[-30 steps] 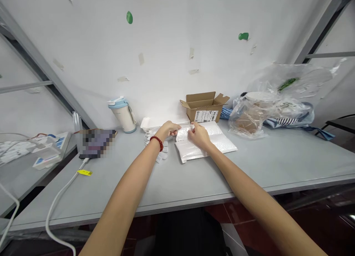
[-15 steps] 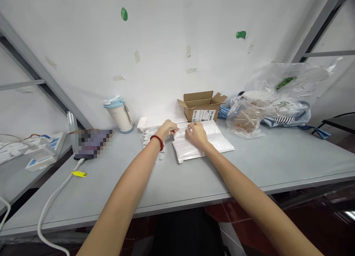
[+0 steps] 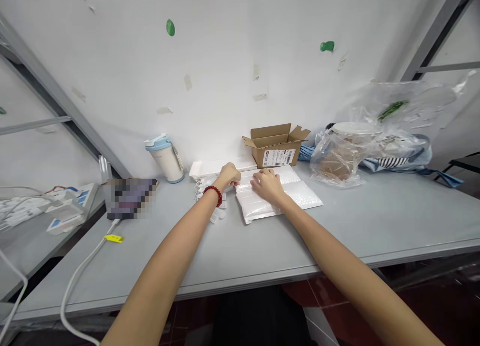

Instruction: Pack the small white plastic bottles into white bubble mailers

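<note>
Grip: left hand (image 3: 229, 176) curled into a fist, fingertips tucked from view; cannot tell whether anything is pinched inside. Right hand (image 3: 268, 185) not clenched: fingers bent and spread, laid over the white padded mailer (image 3: 296, 198).

Position (dial centred on mailer, 12 toward the wall): mailer lies flat on the grey table (image 3: 243, 251), a crease running across it. Left fist at 10 o'clock, just beside the mailer's edge; contact there uncertain. Right hand on the mailer itself, to the 10 o'clock side of its middle. Open cardboard box (image 3: 275, 151) close by at 12. Small translucent plastic pieces (image 3: 219, 215) at about 8 to 9, partly under the left wrist.

Handling notes (judgement): step in hand appears to be one hand steadying while the other works at the edge. Best done with the right fingers bearing down near that edge, so the padded sheet neither slides nor bunches. Any pull by the left should run low and even toward 9; a lift might raise the corner or crumple the film. Left wrist should ride above the plastic pieces, since a sideways sweep could scatter them. Light pressure advised: padding probably dents easily.
</note>
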A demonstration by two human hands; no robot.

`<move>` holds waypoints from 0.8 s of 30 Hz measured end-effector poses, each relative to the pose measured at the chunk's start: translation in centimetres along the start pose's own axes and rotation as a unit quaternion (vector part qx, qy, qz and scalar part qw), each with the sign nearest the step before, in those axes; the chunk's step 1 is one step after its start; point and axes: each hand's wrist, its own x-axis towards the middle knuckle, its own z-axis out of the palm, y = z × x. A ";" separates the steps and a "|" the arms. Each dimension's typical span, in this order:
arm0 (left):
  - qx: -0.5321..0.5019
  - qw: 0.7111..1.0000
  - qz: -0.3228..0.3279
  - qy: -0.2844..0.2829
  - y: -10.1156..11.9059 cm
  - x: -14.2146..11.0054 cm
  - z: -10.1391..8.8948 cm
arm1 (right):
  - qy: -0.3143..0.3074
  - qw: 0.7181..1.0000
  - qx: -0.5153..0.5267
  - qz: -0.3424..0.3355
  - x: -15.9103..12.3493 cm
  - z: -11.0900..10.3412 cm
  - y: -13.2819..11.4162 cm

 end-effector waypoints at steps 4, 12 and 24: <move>0.041 0.999 -0.016 0.003 0.1 0.0 0.4 | -0.005 1.000 0.000 0.007 0.0 -0.1 -0.1; 0.136 0.988 0.023 0.075 0.3 -0.3 0.2 | -0.004 1.000 -0.007 0.008 -0.1 -0.3 -0.2; 0.282 0.934 0.138 0.173 -3.2 1.8 -2.7 | 0.017 1.000 -0.013 -0.009 -0.1 0.0 -0.1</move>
